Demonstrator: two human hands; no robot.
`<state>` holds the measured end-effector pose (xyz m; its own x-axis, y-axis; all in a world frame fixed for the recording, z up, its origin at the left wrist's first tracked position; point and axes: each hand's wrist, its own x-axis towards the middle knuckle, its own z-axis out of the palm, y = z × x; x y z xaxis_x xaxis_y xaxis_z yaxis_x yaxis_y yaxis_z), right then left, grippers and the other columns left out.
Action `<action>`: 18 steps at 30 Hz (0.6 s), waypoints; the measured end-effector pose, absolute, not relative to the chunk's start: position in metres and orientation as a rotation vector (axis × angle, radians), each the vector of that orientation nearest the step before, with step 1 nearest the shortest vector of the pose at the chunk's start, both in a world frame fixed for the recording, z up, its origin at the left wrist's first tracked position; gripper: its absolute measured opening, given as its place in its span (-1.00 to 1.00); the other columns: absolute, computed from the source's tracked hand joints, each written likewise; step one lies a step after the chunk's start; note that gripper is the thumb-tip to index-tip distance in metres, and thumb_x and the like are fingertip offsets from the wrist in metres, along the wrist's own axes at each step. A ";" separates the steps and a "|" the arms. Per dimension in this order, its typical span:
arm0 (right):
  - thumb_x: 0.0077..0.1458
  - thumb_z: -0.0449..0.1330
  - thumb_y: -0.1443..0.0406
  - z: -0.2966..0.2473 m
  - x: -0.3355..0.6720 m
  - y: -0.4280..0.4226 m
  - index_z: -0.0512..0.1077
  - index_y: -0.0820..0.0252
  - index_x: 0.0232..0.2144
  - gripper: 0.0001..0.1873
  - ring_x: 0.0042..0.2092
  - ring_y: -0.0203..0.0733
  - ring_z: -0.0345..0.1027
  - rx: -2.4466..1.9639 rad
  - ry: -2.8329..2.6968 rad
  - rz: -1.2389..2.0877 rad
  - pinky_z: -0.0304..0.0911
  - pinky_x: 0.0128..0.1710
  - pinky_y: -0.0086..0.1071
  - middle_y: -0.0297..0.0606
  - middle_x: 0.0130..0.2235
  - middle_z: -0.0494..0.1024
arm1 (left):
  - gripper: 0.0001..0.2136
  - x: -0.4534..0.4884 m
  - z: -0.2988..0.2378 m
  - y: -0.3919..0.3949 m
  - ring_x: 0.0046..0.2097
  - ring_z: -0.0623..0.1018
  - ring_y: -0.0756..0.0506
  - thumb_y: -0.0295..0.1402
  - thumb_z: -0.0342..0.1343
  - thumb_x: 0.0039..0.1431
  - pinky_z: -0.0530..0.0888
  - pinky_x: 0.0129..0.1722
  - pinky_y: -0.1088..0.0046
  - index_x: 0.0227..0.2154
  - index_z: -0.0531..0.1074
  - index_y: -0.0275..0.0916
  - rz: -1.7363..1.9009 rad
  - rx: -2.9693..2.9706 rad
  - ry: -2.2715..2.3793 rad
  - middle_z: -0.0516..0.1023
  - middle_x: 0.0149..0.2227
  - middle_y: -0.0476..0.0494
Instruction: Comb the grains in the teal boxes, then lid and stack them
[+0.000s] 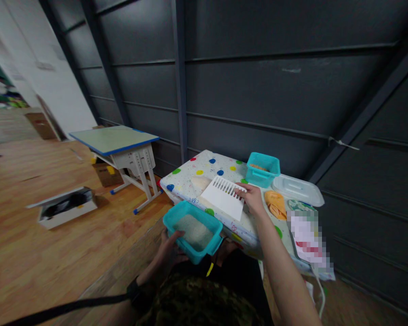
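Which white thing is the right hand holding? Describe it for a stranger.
Against the dark wall stands a spotted table. Near its front edge, the right hand grips a flat white card. A row of narrow slots along its far edge sets it apart from the translucent lid.

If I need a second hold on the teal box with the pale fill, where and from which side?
Probably best by the ledge at the near-right end of the teal box, coming from the right: it juts out below the rim, and the left hand occupies the near-left side. Keep it level; the pale fill sits uncovered.
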<state>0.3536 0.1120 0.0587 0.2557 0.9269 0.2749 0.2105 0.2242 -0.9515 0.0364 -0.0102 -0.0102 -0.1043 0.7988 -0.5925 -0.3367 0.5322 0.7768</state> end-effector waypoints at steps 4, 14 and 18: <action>-0.20 0.37 0.04 0.057 0.357 0.114 0.72 0.24 -0.18 -0.45 -0.30 0.02 0.51 -1.329 -1.171 0.630 0.36 -0.29 -0.22 -0.11 -0.25 0.73 | -0.20 0.037 -0.009 -0.010 -0.44 0.59 -0.17 -0.17 0.32 0.07 0.61 -0.41 0.17 0.31 0.03 0.09 1.011 0.436 1.372 0.42 -0.27 -0.01; -0.25 0.46 0.02 0.062 0.348 0.107 0.70 0.27 -0.13 -0.37 -0.40 -0.06 0.48 -1.274 -1.217 0.848 0.34 -0.44 -0.28 -0.11 -0.31 0.71 | -0.19 0.034 -0.008 -0.010 -0.38 0.63 -0.24 -0.17 0.32 0.09 0.58 -0.39 0.16 0.34 0.02 0.07 1.017 0.463 1.340 0.51 -0.15 -0.16; -0.24 0.45 0.04 0.061 0.347 0.108 0.71 0.29 -0.13 -0.38 -0.43 -0.09 0.46 -1.290 -1.218 0.841 0.31 -0.46 -0.30 -0.11 -0.33 0.71 | -0.18 0.032 -0.008 -0.011 -0.37 0.61 -0.21 -0.14 0.33 0.10 0.57 -0.38 0.22 0.34 0.02 0.07 1.017 0.470 1.321 0.50 -0.19 -0.11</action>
